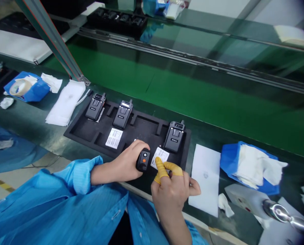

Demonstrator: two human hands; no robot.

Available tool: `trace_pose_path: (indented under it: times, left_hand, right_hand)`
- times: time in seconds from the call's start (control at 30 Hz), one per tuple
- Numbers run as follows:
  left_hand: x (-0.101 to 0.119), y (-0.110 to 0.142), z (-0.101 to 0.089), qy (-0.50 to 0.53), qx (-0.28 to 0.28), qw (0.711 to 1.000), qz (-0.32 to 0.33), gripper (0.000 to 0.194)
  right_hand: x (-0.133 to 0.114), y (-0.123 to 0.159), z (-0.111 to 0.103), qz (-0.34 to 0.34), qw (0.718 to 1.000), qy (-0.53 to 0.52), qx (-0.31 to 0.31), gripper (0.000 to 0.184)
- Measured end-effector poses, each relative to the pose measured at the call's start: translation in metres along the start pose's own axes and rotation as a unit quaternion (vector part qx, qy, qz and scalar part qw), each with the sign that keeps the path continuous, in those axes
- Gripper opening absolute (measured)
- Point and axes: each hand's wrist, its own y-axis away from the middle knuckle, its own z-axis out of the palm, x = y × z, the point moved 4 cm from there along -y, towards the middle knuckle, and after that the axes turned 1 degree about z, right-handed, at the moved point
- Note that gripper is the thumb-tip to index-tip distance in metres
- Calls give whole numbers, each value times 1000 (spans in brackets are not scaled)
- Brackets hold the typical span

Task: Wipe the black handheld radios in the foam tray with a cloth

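My left hand (pixel 126 161) is wrapped round a black two-way radio (pixel 143 160), its end with an orange and a white button turned up towards me. Just right of it, my right hand (pixel 171 185) has yellow covers on its fingers, which are curled together; anything between them is hidden. Its fingertips overlap a white label sheet (pixel 162 156); whether they touch it I cannot tell. Beyond both hands lies a black foam tray (pixel 144 131) with three more radios, at the left (pixel 95 107), middle (pixel 122 115) and right (pixel 174 136). Another label sheet (pixel 114 138) lies below the middle radio.
White sheets (pixel 205 180) and a blue bin of white cloths (pixel 230 158) are to the right, beside a metal-topped bottle (pixel 251 200). Leftward are a paper stack (pixel 66 102) and a blue bin with tape (pixel 41 90). A green belt (pixel 167 88) runs behind; a slanted metal post (pixel 52 41) rises left.
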Motion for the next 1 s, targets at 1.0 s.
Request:
trace_pose_path:
  times: [1.0]
  left_hand:
    - [-52, -85, -50, -359, 61, 920, -145, 66]
  right_hand:
    - [33, 28, 3, -29, 998, 22, 42, 22]
